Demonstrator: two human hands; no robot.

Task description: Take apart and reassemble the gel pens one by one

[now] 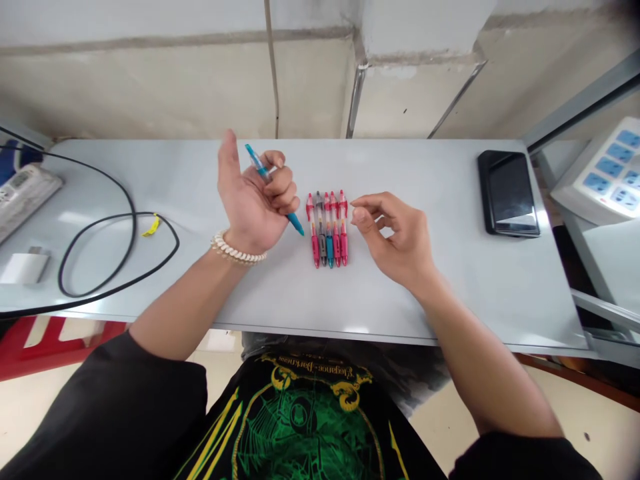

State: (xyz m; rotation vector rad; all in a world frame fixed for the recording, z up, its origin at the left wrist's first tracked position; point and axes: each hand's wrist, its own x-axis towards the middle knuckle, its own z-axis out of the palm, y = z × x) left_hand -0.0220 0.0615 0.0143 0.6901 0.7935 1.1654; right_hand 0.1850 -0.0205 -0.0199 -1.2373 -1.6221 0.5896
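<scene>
My left hand (257, 200), palm up with a beaded bracelet at the wrist, has its fingers curled round a blue pen (296, 224); the thumb sticks out. Several pens lie side by side on the grey table (400, 300) between my hands: pink ones such as the rightmost pen (343, 230), a black pen (321, 230), and a pen with a teal grip (329, 248). Just right of the row is my right hand (393, 233), its thumb and forefinger slightly apart with nothing between them. It does not touch the pens.
A black device with a dark screen (510, 193) lies at the right. Toward the left are a looped black cable (134, 220) with a yellow tag (151, 225), a white adapter (25, 267) and a power strip (30, 193). The wall (200, 87) stands behind the table.
</scene>
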